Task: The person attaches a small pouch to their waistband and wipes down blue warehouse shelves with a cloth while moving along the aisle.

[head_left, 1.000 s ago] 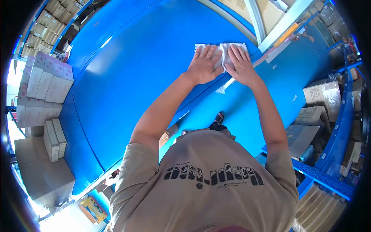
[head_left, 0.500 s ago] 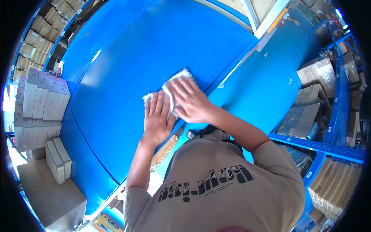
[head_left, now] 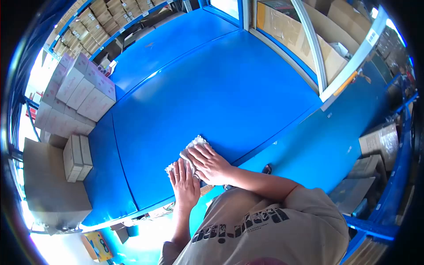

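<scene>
A white cloth [head_left: 191,155] with a scalloped edge lies on the blue tabletop [head_left: 212,88], close to its near edge. My left hand [head_left: 184,185] rests flat on the cloth's left part, fingers stretched out. Beside it, my right hand [head_left: 210,166] presses flat on the cloth's right part, its fingers extended toward the upper left. Both palms cover much of the cloth, and the hands nearly touch each other.
White boxes with pink marks [head_left: 88,90] are stacked at the left, above a large brown carton [head_left: 53,181] and two slim boxes [head_left: 77,158]. A metal frame [head_left: 311,42] stands at the table's far right corner. Shelving with cartons [head_left: 380,141] lines the right.
Both hands and the cloth have moved from the table's right end leftward and along its near edge. The view has shifted, showing more of the table's far side. The hands remain flat on the cloth.
</scene>
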Demonstrator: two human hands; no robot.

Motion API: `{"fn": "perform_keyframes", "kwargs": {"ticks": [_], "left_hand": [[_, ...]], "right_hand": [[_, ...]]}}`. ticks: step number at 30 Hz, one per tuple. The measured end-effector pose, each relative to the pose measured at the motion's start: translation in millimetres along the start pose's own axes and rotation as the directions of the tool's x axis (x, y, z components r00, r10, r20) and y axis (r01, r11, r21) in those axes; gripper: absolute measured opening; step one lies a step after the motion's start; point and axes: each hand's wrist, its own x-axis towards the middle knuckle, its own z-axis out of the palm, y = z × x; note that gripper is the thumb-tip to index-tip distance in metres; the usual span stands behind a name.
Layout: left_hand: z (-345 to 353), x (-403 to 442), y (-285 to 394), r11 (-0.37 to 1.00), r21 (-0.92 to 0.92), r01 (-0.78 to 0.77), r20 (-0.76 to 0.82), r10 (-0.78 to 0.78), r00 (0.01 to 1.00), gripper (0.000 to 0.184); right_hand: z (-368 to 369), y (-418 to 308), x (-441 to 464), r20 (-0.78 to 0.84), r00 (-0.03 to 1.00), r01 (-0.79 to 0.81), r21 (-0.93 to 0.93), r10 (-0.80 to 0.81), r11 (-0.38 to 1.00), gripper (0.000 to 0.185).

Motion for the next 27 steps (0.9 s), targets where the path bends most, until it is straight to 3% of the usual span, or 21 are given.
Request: {"fn": "perform_keyframes", "kwargs": {"ticks": [3, 12, 23, 27], "left_hand": [[6.5, 2.8, 16.0, 0.998, 0.045, 0.053, -0.037, -0.052, 0.998, 0.062], [22.6, 81.4, 67.4, 0.971, -0.117, -0.211, -0.051, 0.206, 0.977, 0.065], [62.0, 192.5, 140.2, 0.872, -0.058, -0.486, -0.043, 0.485, 0.874, 0.063], [81.9, 247.1, 154.1, 0.876, -0.052, -0.48, -0.051, 0.477, 0.877, 0.063]], "right_hand": [[-5.0, 3.3, -9.0, 0.018, 1.0, -0.007, 0.019, 0.006, 1.0, 0.067], [-72.6, 66.3, -52.6, -0.093, 0.984, -0.16, -0.076, 0.153, 0.984, 0.058], [-133.7, 157.8, -88.7, -0.124, 0.904, -0.426, -0.167, 0.41, 0.889, 0.057], [-137.2, 210.9, -73.7, -0.08, 0.854, -0.519, -0.186, 0.514, 0.834, 0.055]]}}
